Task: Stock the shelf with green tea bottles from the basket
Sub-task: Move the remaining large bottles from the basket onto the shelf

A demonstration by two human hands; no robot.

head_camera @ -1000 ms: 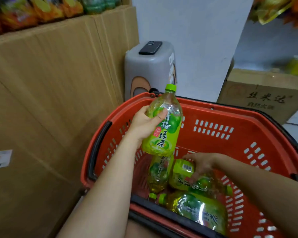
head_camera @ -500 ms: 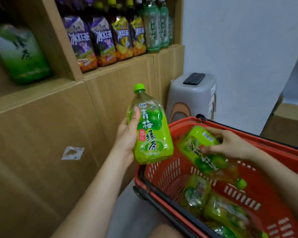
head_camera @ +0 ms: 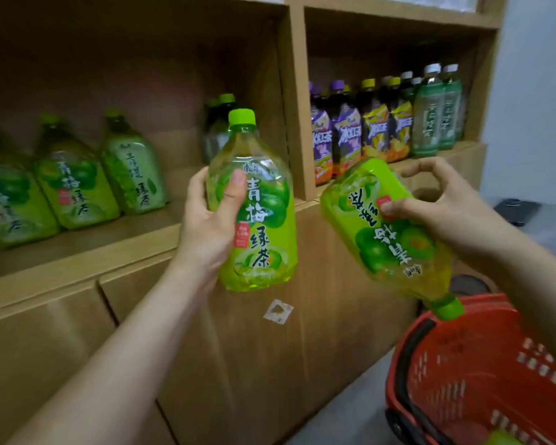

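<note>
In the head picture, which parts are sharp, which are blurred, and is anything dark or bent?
Head view: the upright bottle in the left hand is sharp, label readable; the shelved bottles at far left are smeared; the basket looks soft; the upper backs of the shelf lie in shadow; the wide lens bends its lines.
</note>
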